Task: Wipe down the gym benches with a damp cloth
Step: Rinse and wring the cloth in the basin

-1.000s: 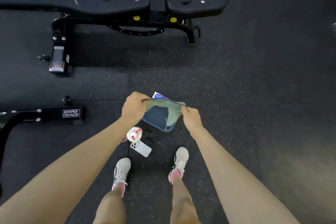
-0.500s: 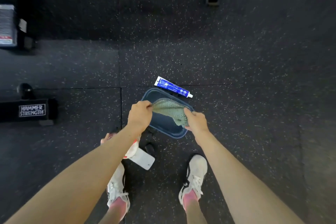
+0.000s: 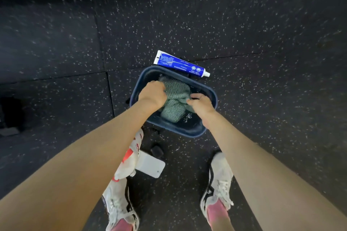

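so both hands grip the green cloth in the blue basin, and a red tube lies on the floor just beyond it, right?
One thing off: the tube is blue and white, not red, as the head view shows. The rest holds: left hand and right hand grip the green cloth in the blue basin, tube on the floor just beyond it.

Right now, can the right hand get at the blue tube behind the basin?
Probably yes. The blue tube lies uncovered just past the far rim of the basin, ahead of the right hand. But that hand is gripping the cloth, so it must let go first.
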A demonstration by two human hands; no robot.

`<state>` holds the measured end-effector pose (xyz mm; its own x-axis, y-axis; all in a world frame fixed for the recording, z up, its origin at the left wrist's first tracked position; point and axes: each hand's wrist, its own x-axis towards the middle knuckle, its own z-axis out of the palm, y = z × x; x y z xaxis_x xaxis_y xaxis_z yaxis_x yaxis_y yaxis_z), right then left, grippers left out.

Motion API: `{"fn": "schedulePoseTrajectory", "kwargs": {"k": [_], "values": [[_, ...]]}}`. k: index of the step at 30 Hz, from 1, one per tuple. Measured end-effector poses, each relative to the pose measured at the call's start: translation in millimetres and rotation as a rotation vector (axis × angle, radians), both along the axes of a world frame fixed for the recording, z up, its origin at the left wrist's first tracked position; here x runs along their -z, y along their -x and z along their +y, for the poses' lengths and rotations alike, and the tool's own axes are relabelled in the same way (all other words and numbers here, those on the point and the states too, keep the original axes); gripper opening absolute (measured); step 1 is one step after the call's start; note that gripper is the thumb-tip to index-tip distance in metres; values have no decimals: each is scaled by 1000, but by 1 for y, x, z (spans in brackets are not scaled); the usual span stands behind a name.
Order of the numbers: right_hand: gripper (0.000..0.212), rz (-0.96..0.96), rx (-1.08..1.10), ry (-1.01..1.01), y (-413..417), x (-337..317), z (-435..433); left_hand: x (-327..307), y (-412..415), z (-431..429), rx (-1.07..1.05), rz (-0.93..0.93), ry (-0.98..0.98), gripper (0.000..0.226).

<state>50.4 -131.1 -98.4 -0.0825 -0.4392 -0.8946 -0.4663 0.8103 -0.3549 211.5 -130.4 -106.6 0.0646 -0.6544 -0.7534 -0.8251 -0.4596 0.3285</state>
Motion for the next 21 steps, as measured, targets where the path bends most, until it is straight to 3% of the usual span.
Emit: {"fn": "schedulePoseTrajectory", "kwargs": {"k": [6,8,10,13,17,19,21], "values": [[73,-82,-77,-29,-6,30,9,27,3,2,314,69,-215,75],[69,-63,-200,-69,-9,36,11,33,1,5,482,58,-260,71],[51,37,-280,-63,-8,42,9,41,-1,5,535,-88,-230,59],[32,80,-79,-66,-5,48,6,48,4,7,320,-192,-237,41],[54,-199,456,-321,-9,40,7,44,26,8,-146,145,-331,29],[67,-339,575,-399,-10,40,9,30,38,8,-377,306,-338,28],[65,-435,650,-446,-12,34,13,10,50,11,-418,336,-258,29]]}}
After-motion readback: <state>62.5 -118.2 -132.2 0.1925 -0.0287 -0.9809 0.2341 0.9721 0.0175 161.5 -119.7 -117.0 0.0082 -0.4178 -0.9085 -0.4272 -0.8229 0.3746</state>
